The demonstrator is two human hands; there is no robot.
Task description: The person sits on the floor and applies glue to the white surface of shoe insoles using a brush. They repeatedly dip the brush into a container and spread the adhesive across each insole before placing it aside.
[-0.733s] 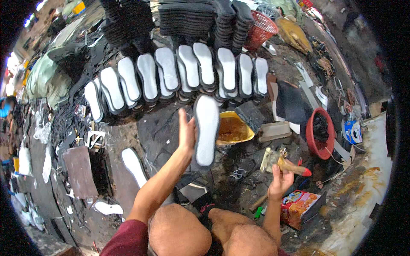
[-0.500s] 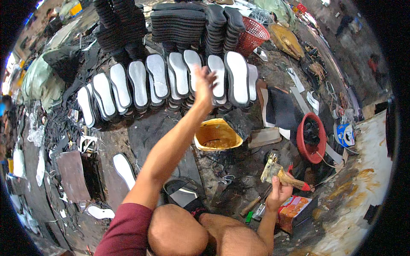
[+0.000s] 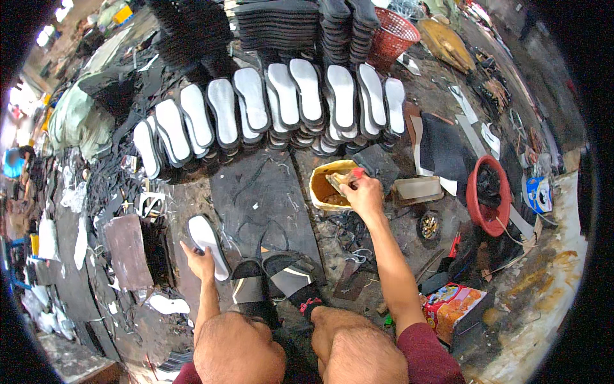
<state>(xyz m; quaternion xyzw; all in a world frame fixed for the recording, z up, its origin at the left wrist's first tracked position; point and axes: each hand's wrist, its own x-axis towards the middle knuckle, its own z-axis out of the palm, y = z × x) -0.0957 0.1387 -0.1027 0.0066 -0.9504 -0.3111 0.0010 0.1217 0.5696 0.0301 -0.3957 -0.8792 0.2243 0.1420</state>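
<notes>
My left hand (image 3: 201,262) is beside a white-topped, dark-edged shoe sole (image 3: 209,242) on the ground, its index finger stretched out and its thumb at the sole's edge. My right hand (image 3: 366,197) is closed on a glue brush (image 3: 338,182) with a red tip, its bristle end down inside a pale yellow tub (image 3: 314,186). Brownish glue-like stuff coats the tub's inside. Beyond the hands, a curved row of white-topped soles (image 3: 251,109) leans in overlapping stacks.
Tall stacks of black soles (image 3: 278,25) and a red mesh basket (image 3: 391,37) stand behind the row. At right are a red basin (image 3: 474,198), a small bowl of cigarette butts (image 3: 428,225) and a red-orange box (image 3: 451,307). A brown board (image 3: 130,253) lies at left.
My left hand has drawn back from the row to the sole near my feet. My right hand has carried the brush leftward and forward into the tub.
</notes>
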